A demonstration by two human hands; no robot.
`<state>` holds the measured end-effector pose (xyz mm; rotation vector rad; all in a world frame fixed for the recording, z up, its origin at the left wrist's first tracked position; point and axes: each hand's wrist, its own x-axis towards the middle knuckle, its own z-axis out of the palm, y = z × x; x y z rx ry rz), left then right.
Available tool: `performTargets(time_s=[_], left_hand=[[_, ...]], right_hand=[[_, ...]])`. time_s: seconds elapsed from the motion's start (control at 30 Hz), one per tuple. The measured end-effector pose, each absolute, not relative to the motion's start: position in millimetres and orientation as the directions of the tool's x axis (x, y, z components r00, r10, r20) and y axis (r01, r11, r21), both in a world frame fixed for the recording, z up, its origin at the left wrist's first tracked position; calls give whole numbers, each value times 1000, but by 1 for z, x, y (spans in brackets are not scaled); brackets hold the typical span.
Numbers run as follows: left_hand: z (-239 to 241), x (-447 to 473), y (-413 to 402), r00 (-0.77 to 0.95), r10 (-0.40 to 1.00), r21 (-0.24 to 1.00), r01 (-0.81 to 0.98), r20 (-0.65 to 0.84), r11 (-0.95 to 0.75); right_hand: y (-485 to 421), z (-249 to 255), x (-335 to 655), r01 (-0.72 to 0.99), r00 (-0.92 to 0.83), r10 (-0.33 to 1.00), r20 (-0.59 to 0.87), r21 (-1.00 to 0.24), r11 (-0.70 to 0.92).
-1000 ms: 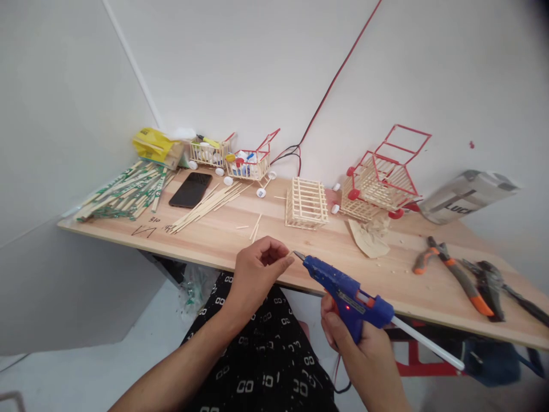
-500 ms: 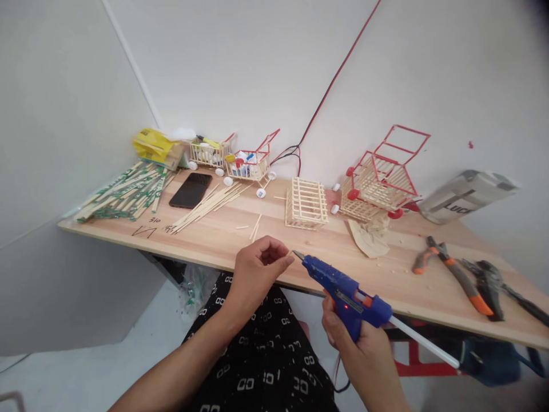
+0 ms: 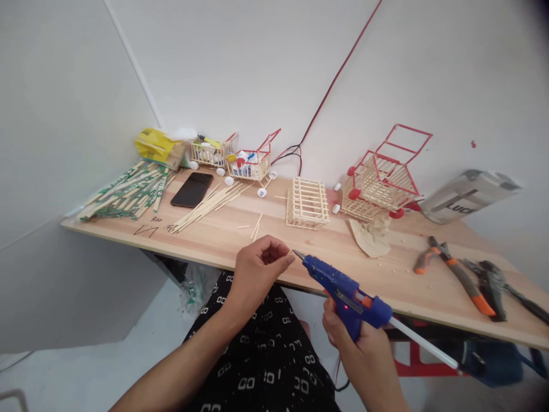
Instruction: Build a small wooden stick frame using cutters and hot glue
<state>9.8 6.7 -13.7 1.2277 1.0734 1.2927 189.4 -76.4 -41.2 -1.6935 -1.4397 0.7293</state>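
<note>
My right hand [image 3: 362,349] grips a blue hot glue gun [image 3: 343,294] by its handle; a white glue stick pokes out of its back and a red light glows on its side. Its metal nozzle points left, almost touching a short wooden stick piece [image 3: 292,253] pinched in the closed fingers of my left hand [image 3: 257,274]. Both hands hover over the front edge of the wooden table [image 3: 214,237]. An unpainted stick cage [image 3: 307,203] stands on the table just beyond the nozzle.
A red and wood stick shopping cart [image 3: 381,183] stands at the back right, two smaller carts [image 3: 240,160] at the back left. A black phone [image 3: 191,190], loose sticks [image 3: 210,205], wrapped stick packs [image 3: 124,191], pliers [image 3: 454,272] and a grey box [image 3: 467,194] lie around.
</note>
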Motion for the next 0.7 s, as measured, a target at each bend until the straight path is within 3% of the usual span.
performTargets(time_s=[0.7], left_hand=[[-14, 9, 7, 37, 995, 993, -66, 95, -93]], right_hand=[[-75, -34, 186, 505, 245, 968, 64, -860, -70]])
